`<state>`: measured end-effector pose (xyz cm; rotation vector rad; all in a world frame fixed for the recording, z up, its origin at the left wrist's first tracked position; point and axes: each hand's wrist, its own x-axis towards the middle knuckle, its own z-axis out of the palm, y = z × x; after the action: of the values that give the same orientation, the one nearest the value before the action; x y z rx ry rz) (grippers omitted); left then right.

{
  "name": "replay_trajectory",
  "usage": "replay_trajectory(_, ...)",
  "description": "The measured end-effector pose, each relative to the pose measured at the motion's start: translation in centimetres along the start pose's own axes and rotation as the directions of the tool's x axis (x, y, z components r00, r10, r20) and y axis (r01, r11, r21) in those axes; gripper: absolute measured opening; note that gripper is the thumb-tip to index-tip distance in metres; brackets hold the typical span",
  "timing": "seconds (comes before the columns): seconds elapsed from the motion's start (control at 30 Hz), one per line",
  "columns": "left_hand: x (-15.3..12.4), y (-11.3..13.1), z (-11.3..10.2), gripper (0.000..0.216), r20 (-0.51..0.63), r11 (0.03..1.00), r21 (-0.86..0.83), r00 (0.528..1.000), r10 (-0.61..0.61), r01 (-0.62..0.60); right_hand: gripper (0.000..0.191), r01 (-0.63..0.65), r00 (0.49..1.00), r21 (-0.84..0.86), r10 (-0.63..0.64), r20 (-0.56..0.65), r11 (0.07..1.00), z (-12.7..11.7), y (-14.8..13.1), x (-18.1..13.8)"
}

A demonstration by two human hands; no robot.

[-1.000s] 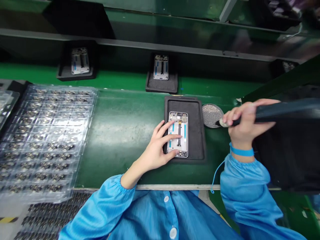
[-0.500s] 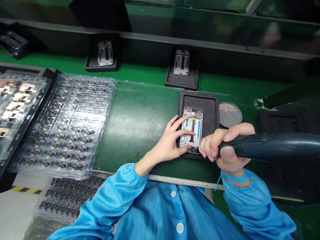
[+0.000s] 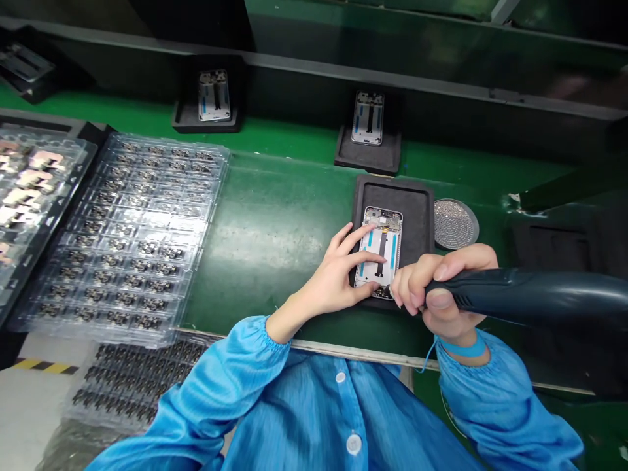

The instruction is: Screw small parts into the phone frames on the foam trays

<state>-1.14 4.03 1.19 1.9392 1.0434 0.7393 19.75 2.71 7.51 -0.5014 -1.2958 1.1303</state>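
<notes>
We are on an electronics assembly line in a factory. A long green table runs across in front of us, with black foam trays set in a row along it, each holding a phone frame. Clear plastic blister trays packed with small components are stacked at our left, and more lie on the floor beside yellow-and-black hazard tape. We wear a blue antistatic smock and a blue wrist strap, and an electric screwdriver is in use at the table.
</notes>
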Motion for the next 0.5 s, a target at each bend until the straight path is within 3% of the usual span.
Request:
replay_trajectory(0.27,0.2,0.2,0.0,0.046,0.008,1.0,0.005,1.0,-0.007,0.007,0.021,0.002,0.988,-0.114,0.016,0.154,0.993,-0.3,0.0,0.0)
replay_trajectory(0.37,0.2,-0.2,0.2,0.046,0.014,1.0,0.007,1.0,0.023,-0.023,0.023,-0.01,0.992,-0.121,0.025,0.12,0.993,-0.3,0.2,-0.2)
replay_trajectory(0.5,0.2,-1.4,0.3,0.07,-0.2,0.998,0.016,0.978,-0.05,0.054,0.031,-0.017,0.999,-0.144,0.021,0.025,0.989,0.3,1.0,-1.5)
